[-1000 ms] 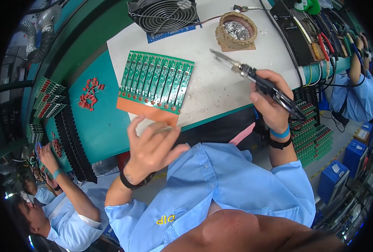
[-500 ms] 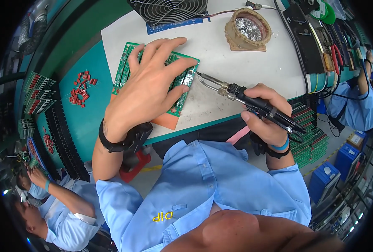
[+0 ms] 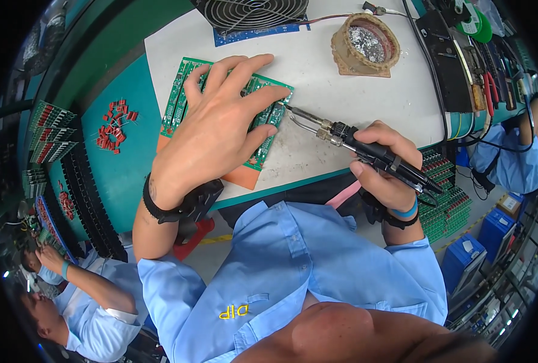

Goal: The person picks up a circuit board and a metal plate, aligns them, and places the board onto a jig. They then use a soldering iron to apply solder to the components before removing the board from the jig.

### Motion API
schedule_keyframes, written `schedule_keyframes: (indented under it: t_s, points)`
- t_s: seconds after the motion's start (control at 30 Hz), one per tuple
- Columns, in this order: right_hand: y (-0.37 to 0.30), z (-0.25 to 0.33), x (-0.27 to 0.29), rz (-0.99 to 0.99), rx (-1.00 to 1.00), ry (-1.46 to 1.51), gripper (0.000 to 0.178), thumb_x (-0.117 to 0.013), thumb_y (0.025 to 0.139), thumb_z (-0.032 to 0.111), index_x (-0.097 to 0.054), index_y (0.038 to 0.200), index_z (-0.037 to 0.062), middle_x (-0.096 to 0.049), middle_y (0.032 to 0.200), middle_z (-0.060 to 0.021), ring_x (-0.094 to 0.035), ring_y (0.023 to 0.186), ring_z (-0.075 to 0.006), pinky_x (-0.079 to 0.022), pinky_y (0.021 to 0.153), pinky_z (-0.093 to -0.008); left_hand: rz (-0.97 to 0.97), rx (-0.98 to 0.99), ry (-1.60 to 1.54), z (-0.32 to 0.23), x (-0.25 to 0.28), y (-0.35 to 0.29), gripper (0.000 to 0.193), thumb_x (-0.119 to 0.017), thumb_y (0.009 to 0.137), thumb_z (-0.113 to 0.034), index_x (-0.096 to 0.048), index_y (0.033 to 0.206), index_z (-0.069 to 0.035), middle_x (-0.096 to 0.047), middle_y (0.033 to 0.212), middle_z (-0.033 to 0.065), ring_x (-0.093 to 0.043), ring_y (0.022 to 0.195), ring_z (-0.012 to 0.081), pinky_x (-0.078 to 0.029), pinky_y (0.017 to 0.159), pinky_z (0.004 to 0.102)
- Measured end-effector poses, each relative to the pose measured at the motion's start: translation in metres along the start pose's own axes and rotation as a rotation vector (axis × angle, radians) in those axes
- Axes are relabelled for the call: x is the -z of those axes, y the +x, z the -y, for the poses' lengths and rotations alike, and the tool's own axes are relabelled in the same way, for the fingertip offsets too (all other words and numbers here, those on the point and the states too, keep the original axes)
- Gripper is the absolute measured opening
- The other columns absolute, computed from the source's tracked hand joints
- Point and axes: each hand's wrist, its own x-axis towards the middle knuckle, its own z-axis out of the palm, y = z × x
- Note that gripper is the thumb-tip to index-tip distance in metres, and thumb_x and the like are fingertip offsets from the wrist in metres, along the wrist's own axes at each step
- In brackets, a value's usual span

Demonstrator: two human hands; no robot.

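Soldering iron [image 3: 366, 151] tip now touches the circuit board [image 3: 263, 115].

Electronics assembly workshop, soldering station.
A white desk [image 3: 341, 78] carries a green circuit-board panel [image 3: 269, 115], a soldering iron [image 3: 366, 148], a tip-cleaner pot [image 3: 366, 45] and a fan [image 3: 251, 12] beyond the grip; stacked boards [image 3: 447, 202], red components [image 3: 114, 124] and uniformed co-workers [image 3: 81, 296] lie to either side.

White bench [image 3: 335, 91] carries green circuit panel [image 3: 184, 91], fan [image 3: 248, 12], solder pot [image 3: 366, 43].
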Motion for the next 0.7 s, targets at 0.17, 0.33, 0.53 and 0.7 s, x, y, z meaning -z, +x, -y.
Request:
schedule_keyframes:
  t_s: [0.17,0.33,0.53,0.7]
  points:
    - [0.003,0.001,0.001,0.014,0.021,-0.003,0.041,-0.080,0.078,-0.004,-0.071,0.118,-0.0035,-0.071,0.093,-0.0126,-0.066,0.078,-0.0186,-0.051,0.072,-0.0290,-0.002,-0.002,-0.004,0.000,0.000,0.000,0.050,-0.085,0.082,-0.013,-0.072,0.130,-0.016,-0.048,0.161,0.0076,-0.043,0.146,0.0342,-0.026,0.122,0.0560]
    - [0.003,0.003,0.001,0.020,0.026,-0.016,0.041,-0.080,0.077,-0.004,-0.071,0.117,-0.0036,-0.072,0.093,-0.0128,-0.067,0.079,-0.0188,-0.051,0.072,-0.0292,-0.002,-0.002,-0.008,0.000,0.000,0.000,0.049,-0.085,0.082,-0.014,-0.072,0.130,-0.015,-0.048,0.161,0.0079,-0.043,0.146,0.0341,-0.026,0.121,0.0554]
    - [0.003,0.005,0.000,0.017,0.002,-0.049,0.039,-0.080,0.081,0.004,-0.069,0.116,-0.0066,-0.068,0.089,-0.0124,-0.063,0.081,-0.0188,-0.047,0.073,-0.0301,-0.001,-0.005,-0.009,0.001,0.000,0.001,0.049,-0.085,0.082,-0.014,-0.072,0.130,-0.015,-0.048,0.161,0.0084,-0.043,0.146,0.0341,-0.026,0.121,0.0548]
    - [-0.004,0.007,0.013,-0.049,0.018,-0.038,0.041,-0.081,0.081,-0.001,-0.069,0.120,-0.0043,-0.072,0.100,-0.0130,-0.067,0.085,-0.0174,-0.053,0.077,-0.0299,0.000,-0.011,-0.008,0.003,-0.001,0.000,0.050,-0.084,0.083,-0.013,-0.072,0.131,-0.015,-0.048,0.160,0.0091,-0.043,0.146,0.0341,-0.026,0.121,0.0551]
